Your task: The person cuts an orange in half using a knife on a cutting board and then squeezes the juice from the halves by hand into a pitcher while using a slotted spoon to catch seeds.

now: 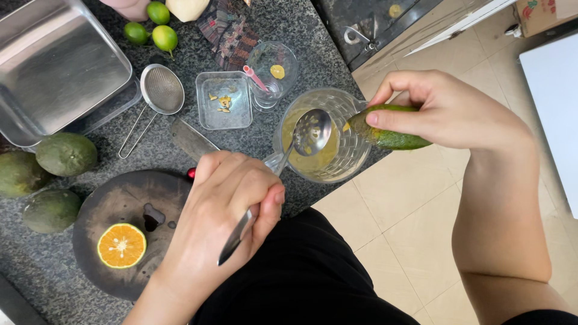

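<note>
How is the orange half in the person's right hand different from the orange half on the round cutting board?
The half in the right hand is held on its side over the glass pitcher, squeezed, showing mostly green peel. The half on the cutting board lies untouched, cut face up, showing bright orange flesh. The held half looks flattened; the board half keeps its round shape. Both have green skin. The left hand holds a spoon over the pitcher.

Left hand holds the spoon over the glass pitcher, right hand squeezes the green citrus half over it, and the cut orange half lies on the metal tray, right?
Not quite. In the head view the cut orange half lies on the round dark cutting board, not on the metal tray. The rest stands: left hand holds the spoon over the glass pitcher; right hand squeezes the green citrus half.
</note>
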